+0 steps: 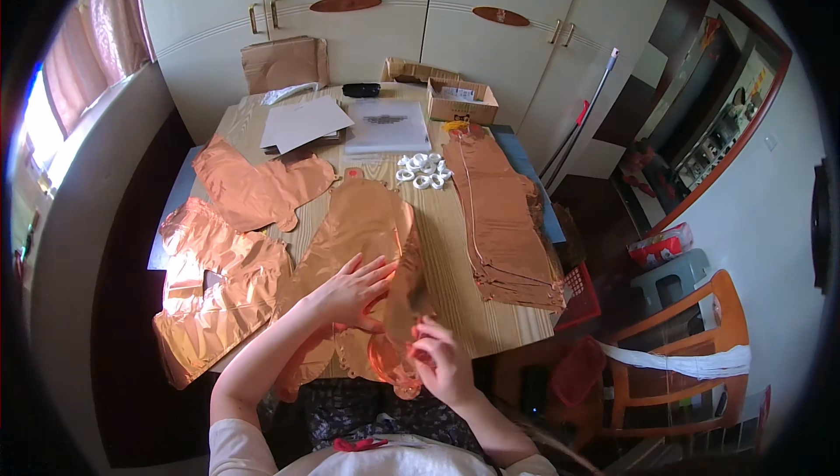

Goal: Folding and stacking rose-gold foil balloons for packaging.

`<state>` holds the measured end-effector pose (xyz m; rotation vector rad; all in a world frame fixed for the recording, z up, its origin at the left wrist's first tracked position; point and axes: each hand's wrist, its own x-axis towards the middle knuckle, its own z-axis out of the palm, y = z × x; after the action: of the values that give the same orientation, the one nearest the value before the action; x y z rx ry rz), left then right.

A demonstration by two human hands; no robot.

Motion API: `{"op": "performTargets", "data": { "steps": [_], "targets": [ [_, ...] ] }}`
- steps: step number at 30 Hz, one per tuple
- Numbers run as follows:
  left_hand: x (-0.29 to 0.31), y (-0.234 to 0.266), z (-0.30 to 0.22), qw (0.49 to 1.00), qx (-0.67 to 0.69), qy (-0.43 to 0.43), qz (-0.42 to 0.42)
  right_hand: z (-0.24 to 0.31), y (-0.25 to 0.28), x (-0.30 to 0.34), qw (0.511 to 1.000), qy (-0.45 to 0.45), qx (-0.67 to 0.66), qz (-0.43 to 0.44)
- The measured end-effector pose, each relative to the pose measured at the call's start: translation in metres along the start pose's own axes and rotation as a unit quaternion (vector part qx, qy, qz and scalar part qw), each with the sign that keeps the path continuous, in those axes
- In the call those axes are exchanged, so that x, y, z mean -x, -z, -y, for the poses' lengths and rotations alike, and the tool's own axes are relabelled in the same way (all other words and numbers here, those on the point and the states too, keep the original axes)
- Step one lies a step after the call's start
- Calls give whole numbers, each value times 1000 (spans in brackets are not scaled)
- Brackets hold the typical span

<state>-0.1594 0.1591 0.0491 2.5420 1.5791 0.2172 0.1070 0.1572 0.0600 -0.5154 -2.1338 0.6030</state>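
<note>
A flat, shiny copper-coloured foil balloon (354, 222) lies in front of me at the table's near edge, its lower end hanging over towards my lap. My left hand (357, 288) presses on it with fingers stretched out. To the right, my right hand (442, 360) is closed, its fingertips pinching the balloon's edge near a folded-over flap (404, 297). Two more uninflated foil balloons lie on the left, a smooth one (249, 187) behind a crumpled one (223, 279). A stack of flat foil balloons (499, 213) stretches along the right side.
Several small white rolls (423, 170) sit mid-table. Behind them are white sheets (306, 123), a clear plastic packet (387, 126), a black case (361, 89) and a cardboard box (462, 100). A wooden chair (735, 323) with white strands stands at the right, past a red basket (582, 297).
</note>
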Motion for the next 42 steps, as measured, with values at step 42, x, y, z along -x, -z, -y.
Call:
{"op": "performTargets", "data": {
  "steps": [42],
  "targets": [
    [-22,6,8,942,239,203,-117,-68,8,-11,967,76,181,162]
  ]
}}
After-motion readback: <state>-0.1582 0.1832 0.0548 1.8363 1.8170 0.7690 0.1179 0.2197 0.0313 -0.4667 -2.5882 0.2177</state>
